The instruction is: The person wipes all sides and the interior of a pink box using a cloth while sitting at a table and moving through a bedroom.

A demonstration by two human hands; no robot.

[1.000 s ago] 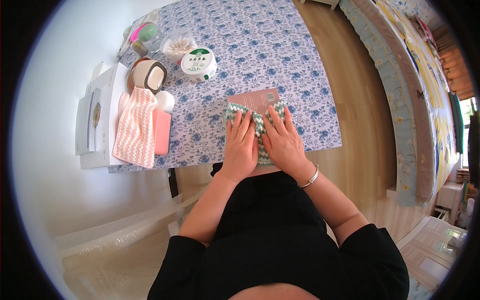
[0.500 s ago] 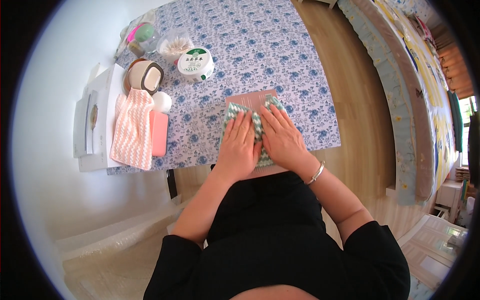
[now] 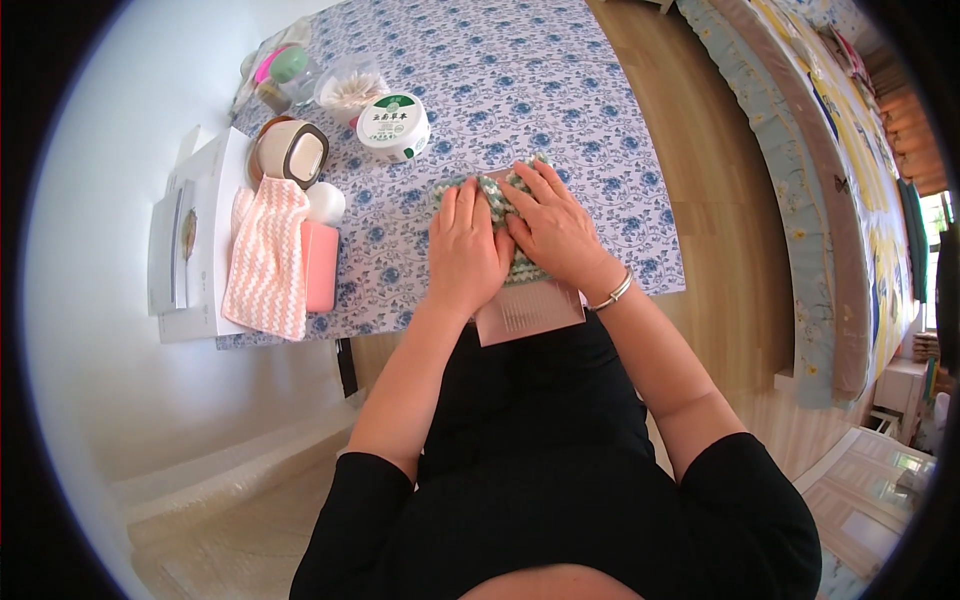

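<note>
Wht tub (image 3: 393, 128) seen at 11 o'clock, nr swab container (image 3: 327, 104); striped cloth (image 3: 268, 262) seen at 9, next to pink box (image 3: 321, 267); bed (image 3: 832, 185) seen btw 2 & 3.

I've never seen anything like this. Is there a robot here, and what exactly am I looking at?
No robot: these are a person's own bare hands. A wide fisheye camera on the person's head looks down, so straight edges bend and the corners go black.

The left hand and the right hand lie palm down, fingers extended, over a green-and-white cloth. Under it is a flat pink item, jutting past the table's near edge.

The table has a blue flowered covering. To the left are a peach-and-white striped cloth, a pink block-shaped object and, farther back, a round white tub.
</note>
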